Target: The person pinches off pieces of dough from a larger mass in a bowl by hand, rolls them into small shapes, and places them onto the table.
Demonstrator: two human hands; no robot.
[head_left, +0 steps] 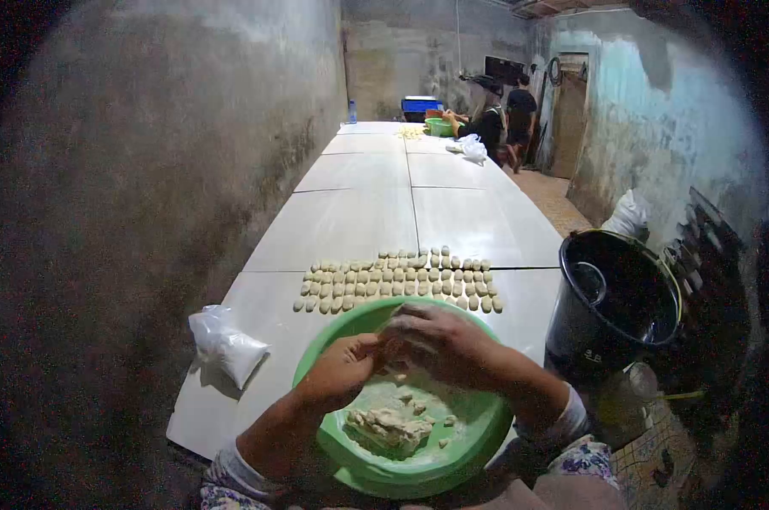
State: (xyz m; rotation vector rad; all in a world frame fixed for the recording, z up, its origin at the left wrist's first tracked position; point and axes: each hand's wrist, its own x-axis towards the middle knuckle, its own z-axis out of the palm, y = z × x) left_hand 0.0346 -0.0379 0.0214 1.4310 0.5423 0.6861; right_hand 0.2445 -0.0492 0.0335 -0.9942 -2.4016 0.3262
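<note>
A green basin point(478, 438) stands at the near end of the white table, dusted inside with flour. In it lie a rough lump of dough point(388, 429) and several small bits. Over its far half, my left hand point(342, 370) and my right hand point(444, 340) meet at the fingertips. Both hands are closed, fingers bent together; whatever they pinch is hidden between them. Just beyond the basin, several rows of small oval dough pieces point(399, 276) lie on the tabletop.
A plastic bag of white powder point(231, 348) lies at left on the table point(342, 225). A large black bucket point(618, 289) stands at right. At the far end, one person point(486, 123) works by a green bowl point(439, 127); another person point(520, 115) stands behind.
</note>
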